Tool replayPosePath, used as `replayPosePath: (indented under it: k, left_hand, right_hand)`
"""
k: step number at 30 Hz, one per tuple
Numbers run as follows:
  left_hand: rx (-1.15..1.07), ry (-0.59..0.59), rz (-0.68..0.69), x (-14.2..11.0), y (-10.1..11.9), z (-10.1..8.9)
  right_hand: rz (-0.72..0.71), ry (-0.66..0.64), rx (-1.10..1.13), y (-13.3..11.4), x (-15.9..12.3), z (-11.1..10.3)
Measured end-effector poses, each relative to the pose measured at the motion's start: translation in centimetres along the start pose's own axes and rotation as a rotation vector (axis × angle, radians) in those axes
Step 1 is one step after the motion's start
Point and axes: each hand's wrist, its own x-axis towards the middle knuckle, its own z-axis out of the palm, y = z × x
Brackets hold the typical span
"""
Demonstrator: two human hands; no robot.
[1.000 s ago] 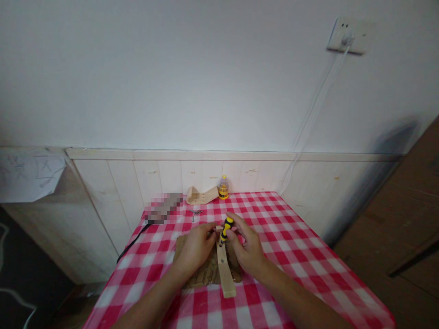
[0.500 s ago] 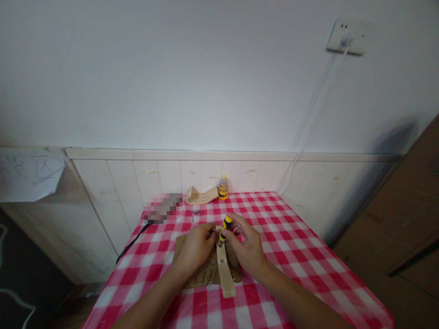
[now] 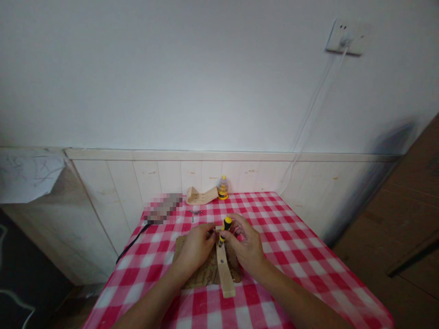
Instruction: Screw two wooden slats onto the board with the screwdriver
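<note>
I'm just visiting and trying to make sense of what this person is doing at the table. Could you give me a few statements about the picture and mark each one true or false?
1. The right hand holds a yellow-and-black screwdriver. True.
2. The screwdriver points down at a wooden strip. True.
3. The wooden strip lies directly on the bare tablecloth. False: most of it rests on a brown cardboard sheet, and only its near end reaches over the cloth.
4. The tablecloth is blue and striped. False: it is checked in red and white.
5. The left hand rests by the far end of the strip. True.
6. A curved wooden piece is held in the left hand. False: it lies at the table's far edge, beside a small yellow container.
</note>
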Motion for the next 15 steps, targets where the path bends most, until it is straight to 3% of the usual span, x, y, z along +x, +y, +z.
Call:
replayPosePath:
  k: [8, 15]
  left_hand:
    - [-0.055, 0.002, 0.024, -0.1, 0.0, 0.1]
    - [-0.027, 0.011, 0.008, -0.3, 0.2, -0.2]
  right_hand:
    - [-0.067, 0.014, 0.004, -0.2, -0.7, -0.8]
    - [-0.109, -0.08, 0.021, -0.7, -1.3, -1.1]
